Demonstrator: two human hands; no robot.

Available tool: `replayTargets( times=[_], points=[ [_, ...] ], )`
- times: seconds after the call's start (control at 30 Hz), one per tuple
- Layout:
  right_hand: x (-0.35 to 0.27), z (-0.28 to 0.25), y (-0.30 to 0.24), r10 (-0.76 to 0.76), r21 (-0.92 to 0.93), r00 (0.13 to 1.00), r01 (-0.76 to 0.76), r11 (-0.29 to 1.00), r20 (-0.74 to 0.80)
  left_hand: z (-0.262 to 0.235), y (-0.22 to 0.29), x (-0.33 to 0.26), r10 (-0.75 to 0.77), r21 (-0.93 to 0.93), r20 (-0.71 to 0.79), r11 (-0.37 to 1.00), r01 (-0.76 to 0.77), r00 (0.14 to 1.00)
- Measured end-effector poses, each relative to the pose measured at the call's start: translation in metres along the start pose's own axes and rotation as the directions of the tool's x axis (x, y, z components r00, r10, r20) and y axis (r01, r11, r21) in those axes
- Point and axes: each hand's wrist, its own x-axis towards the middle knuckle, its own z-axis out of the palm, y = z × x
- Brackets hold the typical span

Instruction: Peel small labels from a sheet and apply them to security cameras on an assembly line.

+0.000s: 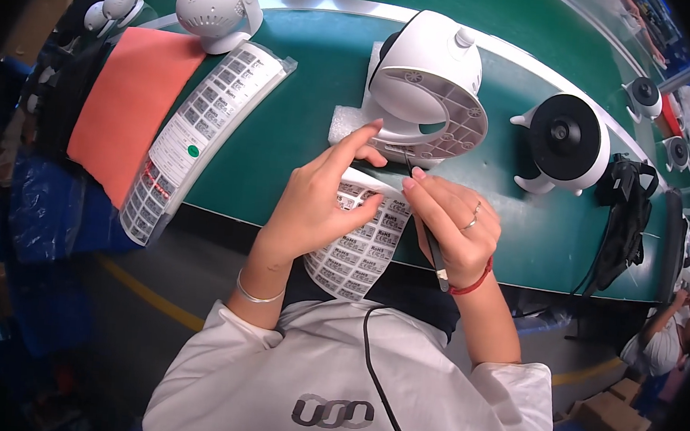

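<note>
Table (266, 140): green; you have open room left of the device, near edge under your wrists.
Device (438, 57): white, rounded, tilted over foam (346, 124) before you, ring base (466, 136) facing you.
Label sheet (357, 263): grey-printed rows, crossing that near edge.
Left hand (313, 205): thumb and forefinger spread wide; grip on the sheet unclear.
Right hand (461, 233): fingers clenched round dark tweezers (438, 259), tip at the base.

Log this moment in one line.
left hand: over label sheet | right hand: holding tweezers | tip: at base of tilted white device
</note>
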Motion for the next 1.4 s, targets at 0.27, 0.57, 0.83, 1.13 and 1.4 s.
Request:
replayTargets(
  times=[0.27,0.57,0.83,1.13,1.4],
  points=[
    [0.001,0.005,-0.001,0.024,-0.071,1.000,-0.022,0.997,0.021,-0.003,0.001,0.001,-0.039,-0.055,0.042,0.998,0.041,0.998],
    [0.000,0.008,-0.002,0.129,0.049,0.991,-0.127,0.991,-0.044,-0.005,0.002,0.001,-0.061,-0.068,0.058,0.996,0.065,0.996],
    [0.001,0.010,-0.009,0.264,0.108,0.959,-0.253,0.961,-0.103,-0.007,0.000,0.002,-0.012,-0.057,0.052,0.998,0.015,0.999],
    [-0.004,0.019,-0.017,0.157,-0.100,0.986,-0.161,0.982,-0.047,-0.007,-0.004,0.003,0.012,-0.156,0.081,0.988,0.001,0.997],
    [0.034,-0.053,-0.026,0.259,0.254,0.964,-0.236,0.938,-0.062,-0.019,-0.009,-0.009,-0.018,-0.231,0.090,0.972,0.038,0.996]
  ],
)
